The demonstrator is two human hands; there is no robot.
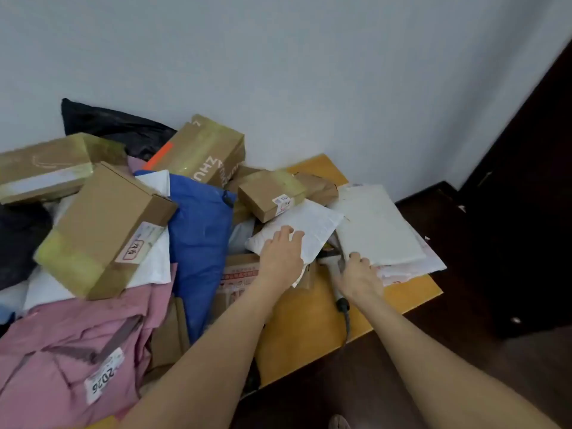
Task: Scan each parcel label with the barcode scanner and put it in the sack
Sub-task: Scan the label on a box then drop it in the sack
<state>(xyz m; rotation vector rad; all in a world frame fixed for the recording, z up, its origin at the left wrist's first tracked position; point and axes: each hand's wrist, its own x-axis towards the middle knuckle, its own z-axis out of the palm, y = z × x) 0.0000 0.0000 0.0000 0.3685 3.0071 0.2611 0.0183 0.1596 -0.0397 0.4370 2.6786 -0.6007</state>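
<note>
My left hand [280, 252] lies flat on a white mailer [297, 230], right hand [359, 274] wrapped around the barcode scanner [335, 274] beside it, most parcels unsorted on the table [402, 298], sack unseen.

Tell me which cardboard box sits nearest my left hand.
The small box with the white label, just beyond your left hand; the others lie farther left.
</note>
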